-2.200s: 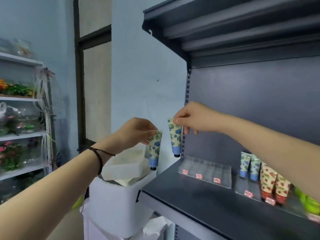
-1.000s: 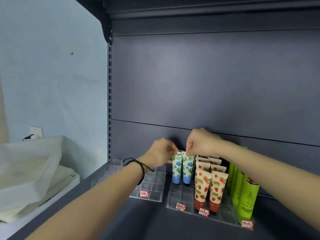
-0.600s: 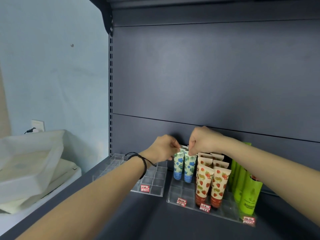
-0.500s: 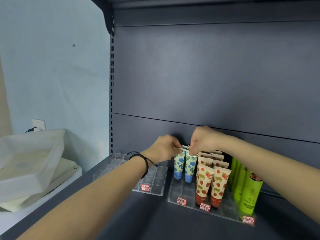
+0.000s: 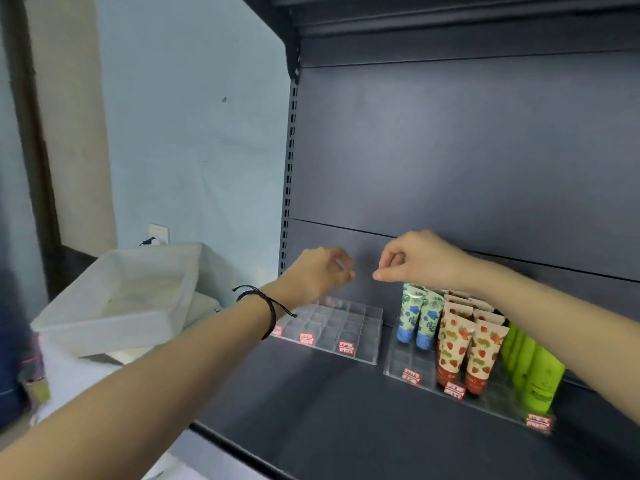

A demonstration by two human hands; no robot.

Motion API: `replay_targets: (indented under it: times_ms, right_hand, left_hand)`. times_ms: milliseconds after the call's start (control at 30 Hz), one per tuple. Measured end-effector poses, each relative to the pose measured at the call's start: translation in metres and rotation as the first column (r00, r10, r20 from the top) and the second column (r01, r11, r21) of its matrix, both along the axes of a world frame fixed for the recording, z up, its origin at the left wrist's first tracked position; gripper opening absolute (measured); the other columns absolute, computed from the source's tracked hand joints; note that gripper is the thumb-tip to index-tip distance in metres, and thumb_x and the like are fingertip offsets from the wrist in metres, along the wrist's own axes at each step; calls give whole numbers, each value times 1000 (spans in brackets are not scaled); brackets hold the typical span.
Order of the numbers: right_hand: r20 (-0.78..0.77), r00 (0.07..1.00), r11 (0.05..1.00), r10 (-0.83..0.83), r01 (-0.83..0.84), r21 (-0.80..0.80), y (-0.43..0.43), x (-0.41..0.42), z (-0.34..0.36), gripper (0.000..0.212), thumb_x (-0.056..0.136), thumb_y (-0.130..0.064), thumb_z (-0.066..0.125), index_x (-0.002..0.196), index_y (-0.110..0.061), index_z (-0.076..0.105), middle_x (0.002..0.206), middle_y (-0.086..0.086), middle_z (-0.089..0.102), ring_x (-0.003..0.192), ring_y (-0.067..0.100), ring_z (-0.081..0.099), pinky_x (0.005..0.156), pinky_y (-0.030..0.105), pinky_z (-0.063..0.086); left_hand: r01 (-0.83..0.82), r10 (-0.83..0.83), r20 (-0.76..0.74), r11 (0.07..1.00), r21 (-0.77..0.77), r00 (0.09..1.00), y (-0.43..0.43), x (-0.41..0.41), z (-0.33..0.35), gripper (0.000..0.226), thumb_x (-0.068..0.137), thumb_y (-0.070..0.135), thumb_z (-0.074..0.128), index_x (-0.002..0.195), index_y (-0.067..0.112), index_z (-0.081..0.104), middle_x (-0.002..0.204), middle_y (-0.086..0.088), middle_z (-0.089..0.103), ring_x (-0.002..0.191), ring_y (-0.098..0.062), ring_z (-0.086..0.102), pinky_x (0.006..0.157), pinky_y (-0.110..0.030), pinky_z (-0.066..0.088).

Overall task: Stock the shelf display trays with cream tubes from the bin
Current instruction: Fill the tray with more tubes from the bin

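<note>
Head view, clear gridded tray (image 5: 360,336), glossy tubes (image 5: 408,315)

1. shelf deck (image 5: 311,410), 6 o'clock: dark grey painted metal, matt, smooth.
2. back panel (image 5: 450,150), 1 o'clock: the same matt grey sheet metal.
3. slotted upright (image 5: 289,168), 11 o'clock: lighter grey metal, dull sheen.
4. left display tray (image 5: 360,353) and right display tray (image 5: 398,362): clear hard plastic, glossy.
5. floral tubes (image 5: 410,313) and strawberry tubes (image 5: 453,344): printed plastic, smooth.
6. green tubes (image 5: 533,375), 4 o'clock: glossy plastic.
7. bin (image 5: 114,323), 9 o'clock: translucent white plastic, frosted.
8. wristband (image 5: 270,306): black braided cord.
9. wall (image 5: 190,150), 10 o'clock: pale blue paint, matt.
</note>
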State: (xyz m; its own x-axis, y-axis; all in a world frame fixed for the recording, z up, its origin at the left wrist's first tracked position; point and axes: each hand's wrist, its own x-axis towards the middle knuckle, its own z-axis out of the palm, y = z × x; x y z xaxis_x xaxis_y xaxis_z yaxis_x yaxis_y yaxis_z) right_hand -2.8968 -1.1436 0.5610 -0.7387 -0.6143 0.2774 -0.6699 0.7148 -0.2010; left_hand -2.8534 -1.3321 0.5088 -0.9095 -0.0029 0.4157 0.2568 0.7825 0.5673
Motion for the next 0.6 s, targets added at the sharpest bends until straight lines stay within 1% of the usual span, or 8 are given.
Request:
replay_targets:
  times_ms: [67,133,200,300,367,433,533,600]
  right_hand:
    - [-9,999,998,49,-48,27,-23,17,-5,26,77,-53,69,78,-28,69,77,-14,67,80,4,63,77,33,54]
    - [-5,992,991,124,-124,40,-49,37,-11,31,77,-58,67,78,-27,69,76,-13,68,80,4,63,76,31,53]
    - [23,977,975,211,-212,62,-78,58,-20,32,79,-56,66,80,-24,69,78,-10,68,80,7,64,75,29,52]
    - [76,941,937,329,-336,99,-120,91,-38,32,82,-55,65,82,-23,68,82,-8,68,80,10,64,77,32,53]
    - [109,909,905,401,-412,109,-149,115,-54,33,83,-57,62,81,-24,67,82,-7,68,79,10,63,77,33,53]
    - [147,862,859,484,-501,107,-179,143,-74,39,84,-59,58,79,-21,67,80,-1,68,72,14,61,68,31,48]
    - [184,779,770,600,-624,131,-223,191,-108,46,86,-61,53,71,-18,62,68,-1,61,61,14,53,59,29,37]
    - [210,730,714,650,-682,159,-249,222,-142,50,87,-63,50,64,-19,54,60,-5,52,56,9,45,58,29,34]
  left_hand:
    - [-65,64,-13,997,-42,998,-23,28,2,21,89,29,59,106,17,63,101,-3,67,88,-15,62,66,-17,46]
    - [-130,132,15,986,-109,991,-48,61,2,20,89,33,58,100,17,64,100,-2,68,93,-18,63,78,-27,50]
    - [-200,231,98,947,-253,968,-78,100,-1,27,89,44,55,92,18,64,98,1,67,93,-19,61,83,-33,50]
    - [-298,435,179,811,-504,882,-121,167,-14,38,87,59,48,83,23,61,94,4,63,87,-17,56,72,-30,43]
    - [-324,526,185,726,-607,830,-145,213,-28,44,87,62,44,86,23,63,90,6,61,81,-16,53,61,-26,36]
    - [-327,596,210,663,-674,775,-168,256,-47,50,88,64,40,93,20,65,90,6,62,77,-14,52,54,-22,29]
    - [-306,676,276,609,-732,684,-195,315,-86,60,86,70,32,89,20,65,88,4,64,74,-18,58,59,-29,42]
    - [-284,706,331,602,-747,626,-203,353,-118,62,88,68,31,87,16,64,75,4,56,71,-19,55,65,-32,46]
